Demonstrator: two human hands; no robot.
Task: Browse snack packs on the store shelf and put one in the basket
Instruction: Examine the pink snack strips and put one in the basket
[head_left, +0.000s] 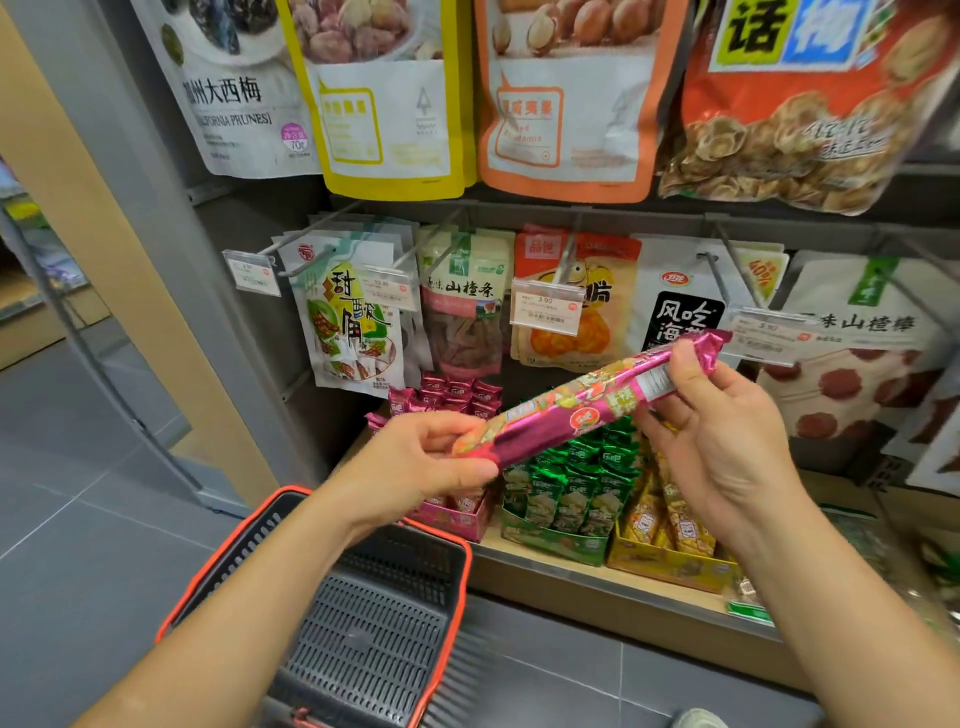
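Pink snack pack (561, 413) slanted, long axis lower-left to upper-right; left hand (415, 467) grip pinching low end, right hand (727, 447) grip pinching high end. Readable: "CALIFORNIA PRUNES" on hanging bag (234, 104).

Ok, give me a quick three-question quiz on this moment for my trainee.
1. True or false: the long pink snack pack already lies in the basket.
2. Of the left hand and the right hand, which hold the pack? A) left only B) right only C) both
3. Fill in: the display box between the pink box and the yellow box is ___.
Key: 1 false; 2 C; 3 green.
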